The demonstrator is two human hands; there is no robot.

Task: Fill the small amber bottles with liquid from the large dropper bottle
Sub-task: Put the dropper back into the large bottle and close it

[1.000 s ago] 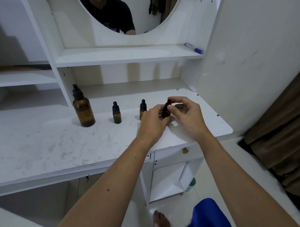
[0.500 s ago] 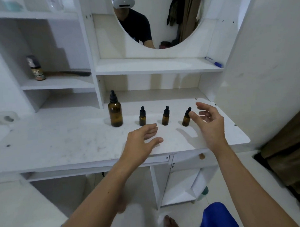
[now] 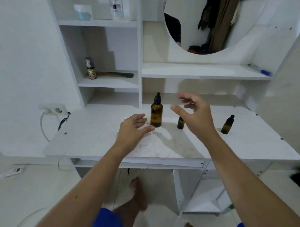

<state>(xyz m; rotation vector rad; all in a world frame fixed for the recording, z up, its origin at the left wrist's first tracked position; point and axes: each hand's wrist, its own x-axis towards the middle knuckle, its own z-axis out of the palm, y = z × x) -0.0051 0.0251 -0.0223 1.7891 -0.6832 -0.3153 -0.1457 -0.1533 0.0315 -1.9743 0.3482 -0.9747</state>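
The large amber dropper bottle (image 3: 156,112) stands upright on the white vanity top (image 3: 98,139), its black dropper cap on. My left hand (image 3: 133,130) hovers just left of it, fingers relaxed and spread, holding nothing. My right hand (image 3: 194,114) is raised to the right of the large bottle, fingers loosely spread and empty. One small amber bottle (image 3: 180,123) stands partly hidden behind my right palm. Another small amber bottle (image 3: 227,124) stands capped farther right. A third small bottle is not visible, likely behind my right hand.
Shelves rise behind the top, with a brown pump bottle (image 3: 90,68) and a dark comb (image 3: 118,74) at left. A blue pen (image 3: 259,69) lies on the shelf under the round mirror (image 3: 210,18). A wall socket (image 3: 53,108) with a plugged cable sits left.
Both hands let go of the rightmost small bottle and moved left toward the large bottle. The view swung left and up.
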